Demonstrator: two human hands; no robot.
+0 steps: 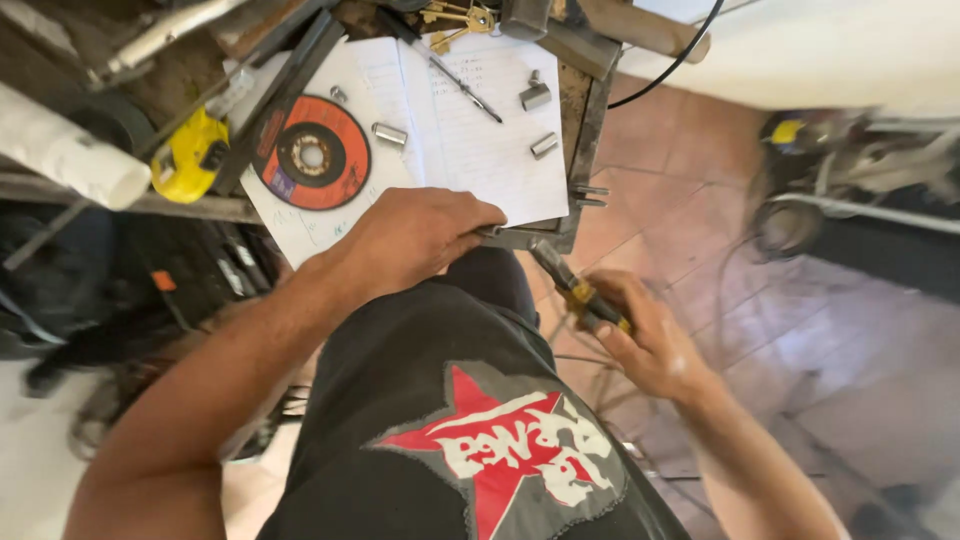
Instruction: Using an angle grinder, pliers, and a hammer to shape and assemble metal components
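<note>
Left hand [415,238] pinches a metal piece [490,231] at the bench's [580,140] near edge; right hand [640,335] clenches a tool [575,290] just below – one slip and it jabs the fingers

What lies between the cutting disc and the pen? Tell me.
In the head view, a small metal tube lies on the open notebook, between the cutting disc and the pen.

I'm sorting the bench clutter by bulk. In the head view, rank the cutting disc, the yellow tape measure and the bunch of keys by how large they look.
1. Cutting disc, clearly the largest.
2. Yellow tape measure.
3. Bunch of keys, smallest as seen, though cut off by the frame's top edge, so unsure.
</note>
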